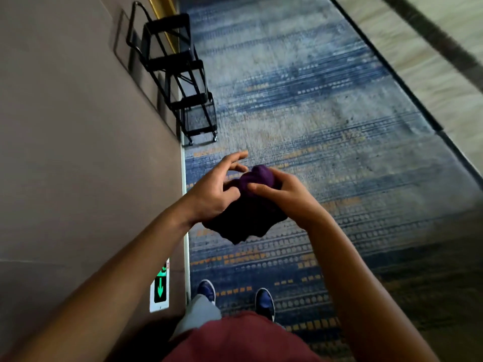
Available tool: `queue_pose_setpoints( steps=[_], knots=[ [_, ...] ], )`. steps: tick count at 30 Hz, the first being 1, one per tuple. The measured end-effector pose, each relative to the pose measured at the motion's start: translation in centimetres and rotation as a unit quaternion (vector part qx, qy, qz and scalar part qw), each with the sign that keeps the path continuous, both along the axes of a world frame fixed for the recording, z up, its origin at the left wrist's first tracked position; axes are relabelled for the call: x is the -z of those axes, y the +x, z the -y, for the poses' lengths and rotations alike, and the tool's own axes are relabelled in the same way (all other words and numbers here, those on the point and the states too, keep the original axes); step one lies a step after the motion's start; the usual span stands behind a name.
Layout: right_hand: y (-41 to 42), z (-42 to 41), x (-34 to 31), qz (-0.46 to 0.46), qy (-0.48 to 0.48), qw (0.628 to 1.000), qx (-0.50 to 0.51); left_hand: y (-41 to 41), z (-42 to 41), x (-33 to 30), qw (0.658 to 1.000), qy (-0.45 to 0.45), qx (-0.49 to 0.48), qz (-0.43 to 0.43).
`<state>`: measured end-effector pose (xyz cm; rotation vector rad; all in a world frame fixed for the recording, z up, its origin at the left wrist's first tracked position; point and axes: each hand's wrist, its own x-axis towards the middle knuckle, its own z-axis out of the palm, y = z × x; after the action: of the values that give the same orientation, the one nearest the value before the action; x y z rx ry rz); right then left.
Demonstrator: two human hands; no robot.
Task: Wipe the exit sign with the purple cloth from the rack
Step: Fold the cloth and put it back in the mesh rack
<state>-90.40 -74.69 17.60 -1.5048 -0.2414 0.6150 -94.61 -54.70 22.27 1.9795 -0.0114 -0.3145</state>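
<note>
Head view, looking down a corridor:

- Purple cloth (pixel 248 205): I hold it bunched in front of me, above the carpet, between both hands. Its upper part is balled up and catches light; the lower part hangs dark and loose beneath my wrists.
- Left hand (pixel 211 192): partly open. The thumb and lower fingers press into the cloth's left side, while the index and middle fingers stretch out forward, clear of the fabric.
- Right hand (pixel 287 197): curled closed around the cloth's right side, thumb laid across the top of the bunch.
- Exit sign (pixel 160 286): set low on the wall to my left, just above the skirting, close to my left foot. It glows green with a downward arrow. It sits well below the cloth and apart from it.
- Rack (pixel 180 74): black wire frame with tiers and small wheels, standing against the same wall further down the corridor, well apart from my hands. I cannot tell what its shelves carry.
- Wall (pixel 78 139): plain brownish panel along the left.
- Carpet (pixel 313 113): blue and grey with rows of orange dashes.
- Shoes (pixel 264 301): dark blue pair, standing on the carpet beside the wall.
- Shirt (pixel 240 338): dark red, at the bottom edge.
</note>
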Motion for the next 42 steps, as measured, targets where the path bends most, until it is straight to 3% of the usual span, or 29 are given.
queue_pose_setpoints(
  steps=[3,5,9,12,19,23,26,30,35,42],
  knots=[
    [0.7,0.5,-2.3,0.148,-0.113,0.977,0.104,1.2,-0.3,-0.7,1.000,-0.010,-0.008,0.008],
    [1.5,0.8,-3.9,0.175,-0.101,0.970,0.137,2.4,-0.3,-1.2,0.998,-0.048,-0.020,0.023],
    [3.5,1.0,-6.7,0.137,-0.006,0.973,0.186,4.4,-0.4,-1.6,0.994,-0.085,-0.057,0.039],
    [5.8,0.5,-8.4,0.156,-0.015,0.967,0.199,6.1,-1.1,-0.6,0.995,-0.078,-0.062,0.031],
    [12.8,-3.2,-9.3,0.097,0.079,0.959,0.253,12.6,-3.6,0.8,0.970,-0.197,-0.140,0.005],
    [17.2,-6.8,-8.5,0.084,0.060,0.953,0.284,17.2,-6.0,0.5,0.932,-0.276,-0.235,0.020],
    [20.6,-8.8,-8.0,0.132,-0.026,0.939,0.316,21.0,-8.7,-0.2,0.906,-0.315,-0.283,0.015],
    [25.0,-11.3,-7.2,0.163,-0.125,0.910,0.360,26.3,-11.2,-1.1,0.912,-0.308,-0.267,0.044],
    [29.6,-12.1,-6.1,0.171,-0.087,0.904,0.382,32.3,-12.2,-1.7,0.924,-0.292,-0.236,0.069],
    [38.5,-11.1,-4.4,0.187,-0.062,0.927,0.320,42.2,-11.8,-1.1,0.930,-0.242,-0.249,0.125]
  ],
)
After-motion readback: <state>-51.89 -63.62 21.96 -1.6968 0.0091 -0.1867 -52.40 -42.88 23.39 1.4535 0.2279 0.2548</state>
